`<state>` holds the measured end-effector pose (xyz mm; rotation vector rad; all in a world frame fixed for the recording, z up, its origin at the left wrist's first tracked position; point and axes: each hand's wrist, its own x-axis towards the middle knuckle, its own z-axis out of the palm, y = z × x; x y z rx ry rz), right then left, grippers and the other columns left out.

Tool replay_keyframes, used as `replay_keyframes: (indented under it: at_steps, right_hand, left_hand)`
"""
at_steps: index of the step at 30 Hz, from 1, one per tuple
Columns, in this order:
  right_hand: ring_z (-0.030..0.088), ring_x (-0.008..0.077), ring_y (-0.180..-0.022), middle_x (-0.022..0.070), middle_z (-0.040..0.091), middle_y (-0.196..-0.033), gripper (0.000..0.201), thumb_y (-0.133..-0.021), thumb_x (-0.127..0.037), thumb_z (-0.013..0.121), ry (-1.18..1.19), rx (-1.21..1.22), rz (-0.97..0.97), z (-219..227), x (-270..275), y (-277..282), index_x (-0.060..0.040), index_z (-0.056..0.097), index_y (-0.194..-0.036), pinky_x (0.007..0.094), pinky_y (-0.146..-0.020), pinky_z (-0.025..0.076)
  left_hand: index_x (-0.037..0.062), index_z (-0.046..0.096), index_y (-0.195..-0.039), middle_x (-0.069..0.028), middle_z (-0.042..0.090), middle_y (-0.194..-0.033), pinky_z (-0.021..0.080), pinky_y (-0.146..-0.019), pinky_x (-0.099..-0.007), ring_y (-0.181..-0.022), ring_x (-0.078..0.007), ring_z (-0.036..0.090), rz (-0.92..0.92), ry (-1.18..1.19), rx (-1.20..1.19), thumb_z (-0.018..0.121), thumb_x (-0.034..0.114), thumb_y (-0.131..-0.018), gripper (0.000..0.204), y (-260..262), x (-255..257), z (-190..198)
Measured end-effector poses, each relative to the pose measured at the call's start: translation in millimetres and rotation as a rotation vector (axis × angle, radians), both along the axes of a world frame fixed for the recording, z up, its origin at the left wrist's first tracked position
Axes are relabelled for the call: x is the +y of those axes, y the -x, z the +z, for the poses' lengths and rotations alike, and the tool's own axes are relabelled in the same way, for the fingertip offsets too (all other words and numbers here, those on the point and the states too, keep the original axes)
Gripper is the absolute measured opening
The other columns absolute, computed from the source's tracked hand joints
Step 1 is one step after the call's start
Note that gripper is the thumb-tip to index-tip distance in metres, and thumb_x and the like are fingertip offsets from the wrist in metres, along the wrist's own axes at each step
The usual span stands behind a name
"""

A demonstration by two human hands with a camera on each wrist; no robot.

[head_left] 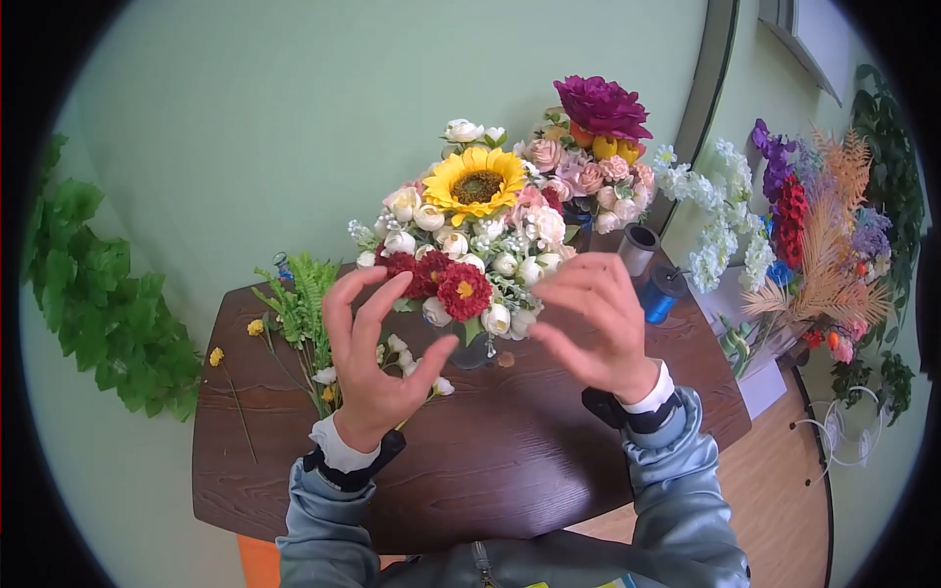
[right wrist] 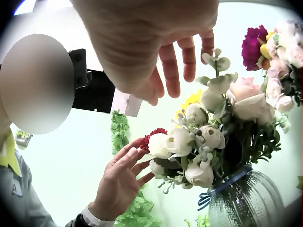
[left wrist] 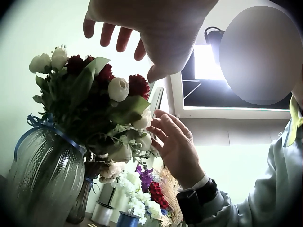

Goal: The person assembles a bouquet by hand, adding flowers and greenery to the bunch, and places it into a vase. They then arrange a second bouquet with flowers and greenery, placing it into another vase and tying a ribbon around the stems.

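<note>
toward twelve o'clock on the table, the bouquet is seated in a glass vase. at its seven and four, left hand and right hand are relaxed, empty. blooms are judged soft; the vase, likely fragile, is best gripped around its body.

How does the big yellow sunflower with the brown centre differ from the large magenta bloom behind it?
The yellow sunflower has pointed petals ringing a broad brown centre; the magenta bloom is a dense mass of ruffled petals, with no contrasting centre visible. The sunflower sits in the nearer bouquet, between the two hands' side and the wall, while the magenta bloom tops the rear bouquet. Both are larger than the flowers around them.
</note>
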<state>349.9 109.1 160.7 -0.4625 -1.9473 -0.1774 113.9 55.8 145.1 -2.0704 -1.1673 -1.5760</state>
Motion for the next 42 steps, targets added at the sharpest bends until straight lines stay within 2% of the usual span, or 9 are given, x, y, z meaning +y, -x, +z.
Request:
replay_keyframes:
  at_steps: [4, 6, 11, 14, 20, 27, 34, 40, 42]
  right_hand:
    - [0.051, 0.0251, -0.095, 0.0042, 0.057, -0.099, 0.041, -0.066, -0.016, 0.077, 0.076, -0.156, 0.046, 2.9, -11.7, 12.8, -0.0132, 0.065, -0.105, 0.0365, -0.08, 0.041]
    - [0.051, 0.0247, -0.094, 0.0036, 0.057, -0.099, 0.04, -0.066, -0.014, 0.075, 0.043, -0.205, -0.024, -0.8, -9.4, 19.1, -0.014, 0.065, -0.105, 0.0361, -0.08, 0.04]
    - [0.058, 0.0224, -0.079, 0.0034, 0.062, -0.088, 0.03, -0.066, -0.003, 0.073, 0.004, -0.066, -0.006, -8.2, 2.8, 11.6, -0.0088, 0.065, -0.095, 0.0328, -0.071, 0.041]
    - [0.058, 0.0228, -0.079, 0.005, 0.062, -0.09, 0.032, -0.066, -0.005, 0.074, 0.024, 0.037, 0.011, -3.6, -3.3, 18.5, -0.0082, 0.065, -0.096, 0.033, -0.072, 0.041]
    - [0.055, 0.024, -0.09, 0.0074, 0.058, -0.101, 0.04, -0.065, -0.01, 0.077, 0.062, -0.118, -0.002, 8.5, -13.7, 41.6, -0.0094, 0.064, -0.104, 0.0348, -0.076, 0.042]
    - [0.057, 0.0236, -0.08, 0.0068, 0.061, -0.087, 0.03, -0.067, 0.004, 0.07, 0.017, 0.006, -0.05, 1.3, -2.1, 44.4, -0.006, 0.065, -0.095, 0.0328, -0.071, 0.042]
    - [0.057, 0.0239, -0.081, 0.0096, 0.06, -0.088, 0.029, -0.069, 0.009, 0.066, 0.019, 0.094, -0.074, -2.2, -4.5, 29.4, -0.0021, 0.064, -0.095, 0.0323, -0.072, 0.044]
    - [0.056, 0.0244, -0.084, 0.0103, 0.061, -0.089, 0.024, -0.072, 0.007, 0.064, 0.079, 0.089, -0.153, -11.1, -1.6, 8.8, -0.0013, 0.064, -0.094, 0.0328, -0.076, 0.044]
    - [0.056, 0.0247, -0.087, 0.0101, 0.061, -0.09, 0.025, -0.072, 0.007, 0.064, 0.073, 0.084, -0.215, -11.8, 0.7, 4.0, -0.0017, 0.064, -0.095, 0.0332, -0.079, 0.044]
  left_hand:
    - [0.0069, 0.049, -0.124, -0.0128, 0.042, -0.115, 0.038, -0.089, -0.0396, -0.104, -0.0301, 0.045, -0.005, 0.077, -0.032, 0.079, 0.011, -0.063, 0.068, -4.4, -4.3, -8.4]
    - [0.0065, 0.048, -0.124, -0.0144, 0.043, -0.116, 0.04, -0.089, -0.0358, -0.106, -0.0289, 0.046, 0.056, 0.132, -0.045, 0.077, 0.004, -0.063, 0.067, -2.1, 1.3, -16.0]
    - [0.0024, 0.064, -0.094, -0.0113, 0.058, -0.088, 0.045, -0.071, -0.0322, -0.079, -0.0246, 0.056, 0.017, 0.017, -0.088, 0.068, -0.003, -0.072, 0.024, 9.3, 10.0, -17.1]
    - [0.0034, 0.063, -0.098, -0.0107, 0.058, -0.091, 0.044, -0.072, -0.033, -0.083, -0.0253, 0.055, 0.004, 0.033, -0.176, 0.07, -0.001, -0.07, 0.029, 8.7, 7.4, -17.5]
    - [0.0057, 0.061, -0.103, -0.0093, 0.058, -0.093, 0.042, -0.078, -0.0368, -0.09, -0.0269, 0.052, -0.021, 0.022, -0.053, 0.075, 0.003, -0.064, 0.041, 1.7, 8.5, -13.6]
    - [0.0074, 0.064, -0.095, -0.0048, 0.062, -0.087, 0.041, -0.079, -0.0351, -0.089, -0.0269, 0.054, -0.014, 0.015, -0.11, 0.075, 0.004, -0.065, 0.032, 5.1, 16.1, -22.1]
    - [0.0064, 0.065, -0.092, -0.0042, 0.064, -0.084, 0.04, -0.081, -0.0347, -0.089, -0.0264, 0.056, 0.005, -0.055, -0.075, 0.073, 0.003, -0.068, 0.026, 3.2, 18.2, -21.0]
    - [0.0018, 0.062, -0.094, -0.0076, 0.063, -0.085, 0.044, -0.075, -0.0324, -0.086, -0.0225, 0.056, 0.042, -0.089, -0.252, 0.063, -0.006, -0.075, 0.021, 16.5, 12.6, -26.7]
    - [0.0018, 0.06, -0.098, -0.0084, 0.06, -0.084, 0.044, -0.075, -0.031, -0.085, -0.0202, 0.055, -0.008, 0.026, -0.367, 0.061, -0.006, -0.076, 0.023, 13.4, 7.2, -35.5]
